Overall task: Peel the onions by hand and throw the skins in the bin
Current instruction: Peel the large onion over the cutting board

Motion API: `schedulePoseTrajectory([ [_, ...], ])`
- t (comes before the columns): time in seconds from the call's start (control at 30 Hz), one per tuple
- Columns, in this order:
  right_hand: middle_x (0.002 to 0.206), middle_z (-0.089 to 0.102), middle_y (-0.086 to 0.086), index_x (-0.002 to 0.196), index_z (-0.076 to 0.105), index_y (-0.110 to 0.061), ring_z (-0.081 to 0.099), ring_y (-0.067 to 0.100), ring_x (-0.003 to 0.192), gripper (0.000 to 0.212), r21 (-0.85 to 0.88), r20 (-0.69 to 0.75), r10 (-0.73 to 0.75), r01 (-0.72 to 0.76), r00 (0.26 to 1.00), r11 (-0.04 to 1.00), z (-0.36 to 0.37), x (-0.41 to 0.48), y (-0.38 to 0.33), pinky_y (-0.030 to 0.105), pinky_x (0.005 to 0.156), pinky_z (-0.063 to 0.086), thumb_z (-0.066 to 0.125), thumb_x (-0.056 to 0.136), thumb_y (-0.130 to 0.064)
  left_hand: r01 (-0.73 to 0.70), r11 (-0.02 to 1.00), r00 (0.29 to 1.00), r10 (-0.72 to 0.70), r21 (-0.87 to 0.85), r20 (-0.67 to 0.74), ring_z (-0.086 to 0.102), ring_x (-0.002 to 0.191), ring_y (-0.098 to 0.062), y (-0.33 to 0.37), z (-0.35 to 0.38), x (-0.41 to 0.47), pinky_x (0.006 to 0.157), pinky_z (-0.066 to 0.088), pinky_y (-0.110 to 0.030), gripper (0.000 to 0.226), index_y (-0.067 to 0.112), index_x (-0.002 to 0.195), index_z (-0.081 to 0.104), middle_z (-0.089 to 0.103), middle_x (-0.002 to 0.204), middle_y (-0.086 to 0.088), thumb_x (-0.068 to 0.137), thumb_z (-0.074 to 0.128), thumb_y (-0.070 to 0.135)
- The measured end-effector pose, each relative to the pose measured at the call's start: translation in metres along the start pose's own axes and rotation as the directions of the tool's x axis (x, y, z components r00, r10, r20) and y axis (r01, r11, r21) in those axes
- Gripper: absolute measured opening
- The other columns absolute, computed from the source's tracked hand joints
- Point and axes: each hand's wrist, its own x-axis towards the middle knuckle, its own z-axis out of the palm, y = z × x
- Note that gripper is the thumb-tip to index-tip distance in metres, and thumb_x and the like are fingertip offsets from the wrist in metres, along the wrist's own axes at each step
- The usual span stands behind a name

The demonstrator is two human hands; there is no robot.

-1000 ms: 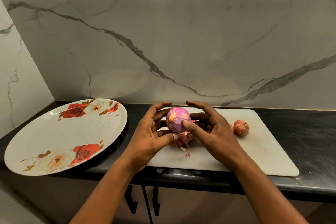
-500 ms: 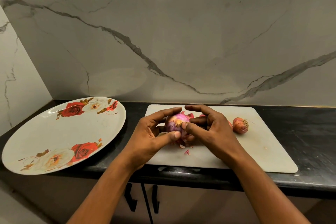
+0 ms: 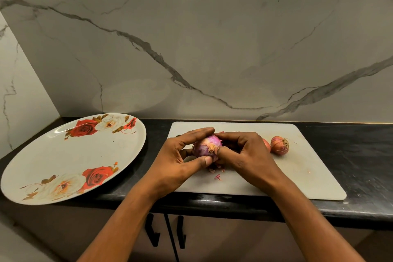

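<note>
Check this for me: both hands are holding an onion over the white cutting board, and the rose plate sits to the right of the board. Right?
Not quite. The head view shows the rose plate to the left of the cutting board, not the right. The rest holds: the left hand and right hand both hold the onion over the board.

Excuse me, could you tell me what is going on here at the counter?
A person is peeling an onion by hand above a white cutting board. The left hand holds it while the right hand pinches at the skin by its root end. Small skin scraps lie on the board under the hands. A second onion, skin on, lies further right, and a flowered plate sits on the counter to the left. No bin is in view.
</note>
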Motion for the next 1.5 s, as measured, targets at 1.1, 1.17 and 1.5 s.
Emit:
schedulePoseTrajectory([
  [1.1, 0.11, 0.081, -0.007, 0.116, 0.081, -0.017, 0.078, 0.014, 0.102, 0.028, 0.064, -0.197, -0.102, 0.117, 0.975, 0.991, 0.004, 0.003, 0.019, 0.044, 0.081, 0.066, 0.076, 0.092, -0.028, 0.029, 0.994, 0.991, -0.043, -0.109, -0.13, 0.064, 0.125, -0.027, 0.003, 0.004, 0.0, 0.09, 0.064, -0.046, 0.06, 0.026, 0.133, 0.068, 0.063, 0.135, 0.004, 0.078, 0.09, 0.015],
  [1.17, 0.104, 0.081, -0.007, 0.114, 0.081, -0.017, 0.078, 0.015, 0.098, 0.02, 0.042, -0.214, -0.097, 0.109, 0.972, 0.993, 0.003, 0.005, 0.02, 0.045, 0.081, 0.066, 0.076, 0.095, -0.021, 0.036, 0.993, 0.99, -0.051, -0.112, -0.132, 0.065, 0.125, -0.025, 0.003, 0.003, 0.001, 0.09, 0.064, -0.045, 0.059, 0.028, 0.132, 0.068, 0.064, 0.135, 0.004, 0.079, 0.089, 0.014],
  [1.5, 0.098, 0.078, -0.004, 0.108, 0.078, -0.015, 0.078, 0.012, 0.088, 0.013, 0.06, -0.255, -0.031, 0.048, 0.967, 0.997, 0.004, 0.004, 0.014, 0.036, 0.076, 0.067, 0.069, 0.101, -0.01, 0.061, 0.986, 0.988, -0.081, -0.155, -0.128, 0.066, 0.124, -0.023, 0.005, 0.004, 0.001, 0.089, 0.064, -0.041, 0.059, 0.029, 0.133, 0.067, 0.063, 0.135, 0.002, 0.079, 0.088, 0.021],
])
